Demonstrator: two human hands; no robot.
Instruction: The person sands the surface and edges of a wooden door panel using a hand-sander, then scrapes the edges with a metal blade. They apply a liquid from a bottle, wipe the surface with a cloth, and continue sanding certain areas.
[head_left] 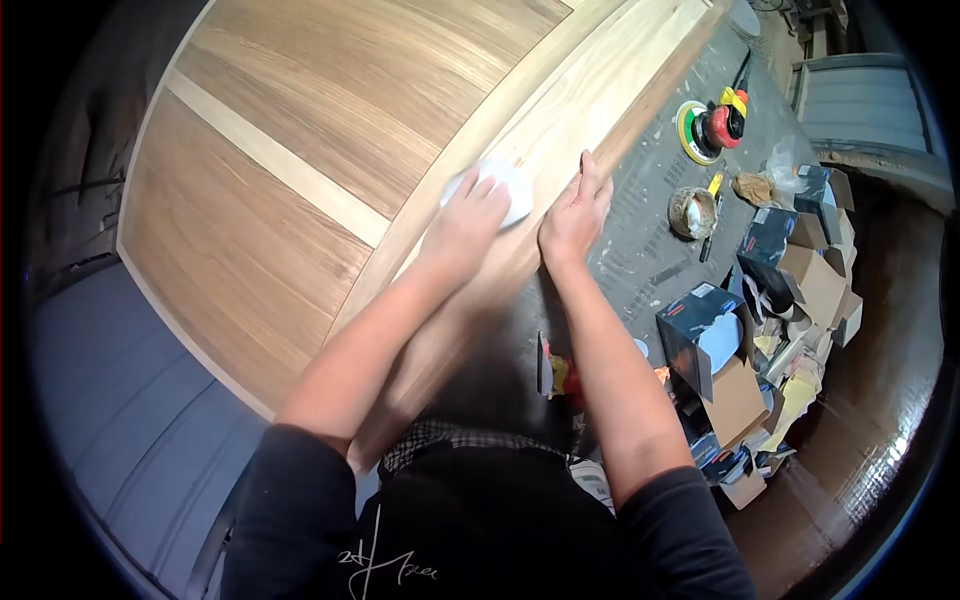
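Note:
A large wooden panel (250,230) with brown boards and paler framing strips fills the left and middle. My left hand (468,218) is closed on a round white sanding disc (516,192), held flat against the panel's pale border; hand and disc are slightly blurred. My right hand (576,212) grips the panel's right-hand edge, its fingers close together along the wood. Part of the disc is hidden under my left fingers.
A grey worktop (640,190) lies right of the panel, bearing a red and black orbital sander (716,128), a small bowl (692,213) and a crumpled brown lump (752,188). Several opened cardboard boxes (737,400) with discs and scraps crowd its right side.

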